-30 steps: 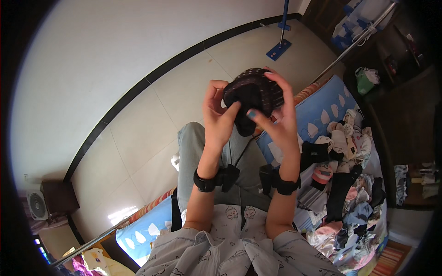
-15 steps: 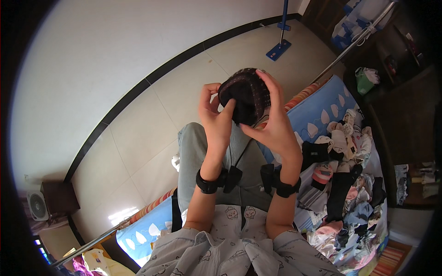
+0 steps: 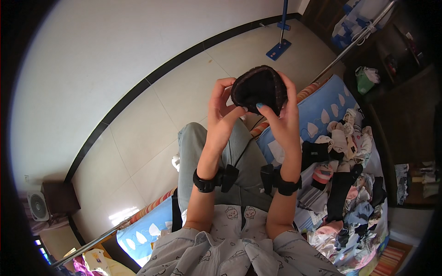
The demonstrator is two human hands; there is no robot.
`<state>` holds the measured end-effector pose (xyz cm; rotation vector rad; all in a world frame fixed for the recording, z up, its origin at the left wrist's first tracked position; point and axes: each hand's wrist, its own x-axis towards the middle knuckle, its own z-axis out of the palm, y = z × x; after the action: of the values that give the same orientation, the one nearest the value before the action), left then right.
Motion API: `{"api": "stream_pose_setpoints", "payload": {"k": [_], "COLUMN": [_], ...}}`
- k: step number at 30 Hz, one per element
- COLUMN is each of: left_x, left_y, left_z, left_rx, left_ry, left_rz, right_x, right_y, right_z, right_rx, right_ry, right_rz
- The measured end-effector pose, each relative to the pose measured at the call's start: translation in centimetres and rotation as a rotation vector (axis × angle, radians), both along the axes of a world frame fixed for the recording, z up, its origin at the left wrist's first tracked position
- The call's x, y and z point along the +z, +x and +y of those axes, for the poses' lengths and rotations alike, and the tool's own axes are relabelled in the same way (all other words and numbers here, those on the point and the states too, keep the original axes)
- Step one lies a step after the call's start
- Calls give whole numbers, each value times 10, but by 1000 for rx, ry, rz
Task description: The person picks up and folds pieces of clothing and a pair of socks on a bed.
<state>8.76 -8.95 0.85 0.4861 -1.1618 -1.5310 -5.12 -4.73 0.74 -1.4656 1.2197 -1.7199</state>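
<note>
I watch the left hand and right hand both gripping the dark, speckled, cup-shaped fabric piece, its mouth spread wide, raised ahead of the faded grey-green jeans, while mixed-colour crumpled clothes lie to the jeans' right.

Black skirting separates the white wall from pale floor tiles.

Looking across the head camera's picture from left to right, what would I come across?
White unit with a round grille, brown box, left hand, dark cloth item, right hand, jumbled clothes pile, checked cloth.
</note>
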Motion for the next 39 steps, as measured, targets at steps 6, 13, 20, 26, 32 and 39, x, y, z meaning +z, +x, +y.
{"api": "stream_pose_setpoints", "payload": {"k": [6,13,20,26,32,39], "left_x": [-8,-6,-15,-21,-22,-21], "left_y": [-2,-1,-1,-23,-31,-36], "left_z": [-5,-5,-5,-1,4,8], "left_rx": [70,50,-115,74,152,184], "left_ry": [-152,-51,-51,-198,-218,-179], "left_rz": [-104,-91,-83,10,-26,12], "right_x": [-4,8,4,1,-4,5], "right_y": [-1,-3,-5,1,1,-6], "right_z": [-3,6,5,-1,-2,-4], "right_rx": [-80,105,168,55,42,-196], "right_ry": [-22,52,70,-14,-96,-227], "right_rz": [-41,-82,-100,2,-284,217]}}
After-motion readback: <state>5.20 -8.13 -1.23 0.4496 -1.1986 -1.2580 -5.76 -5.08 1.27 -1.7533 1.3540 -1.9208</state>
